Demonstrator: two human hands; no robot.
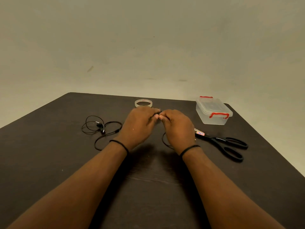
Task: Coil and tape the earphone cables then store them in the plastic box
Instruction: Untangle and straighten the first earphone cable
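My left hand (140, 124) and my right hand (178, 128) meet at the table's middle, fingertips together, pinching a thin black earphone cable (164, 140) whose loop hangs out below my right hand. Most of that cable is hidden by my hands. A second black earphone cable (100, 129) lies loosely tangled on the table to the left of my left hand, untouched. A roll of clear tape (143, 103) lies flat just beyond my hands. The clear plastic box (213, 111) with red latches stands shut at the back right.
Black-handled scissors (226, 142) lie to the right of my right hand, blades pointing toward it. The dark wooden table (49, 154) ends at a plain wall behind, and its right edge runs diagonally past the box.
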